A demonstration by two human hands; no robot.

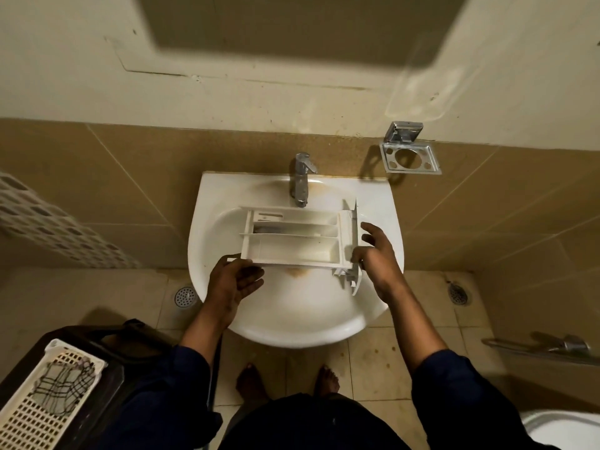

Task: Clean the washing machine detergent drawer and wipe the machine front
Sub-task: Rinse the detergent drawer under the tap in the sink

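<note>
A person stands barefoot at a white wall-mounted sink (pixel 293 331) in a small bathroom with tan tiled walls and pale floor tiles, holding a white washing-machine detergent drawer (pixel 298 238) over the sink's bowl, compartments facing up, just below the sink's single chrome tap (pixel 302 180). The left hand (pixel 233 282) grips the drawer's near left corner, thumb on the rim and fingers underneath; the right hand (pixel 373 251) is relaxed, its fingers spread and loosely bent against the drawer's front panel at the right end. Rust-coloured staining marks the bowl under the tap and below the drawer. Two round floor drains (pixel 185 297) (pixel 457 293) lie either side of the sink, and two bare feet (pixel 251 381) show beneath it. One chrome toothbrush holder (pixel 410 154) is fixed to the wall up and right of the sink. Down and left of the sink, one cream perforated basket (pixel 29 414) holds a checked cloth (pixel 65 380).
</note>
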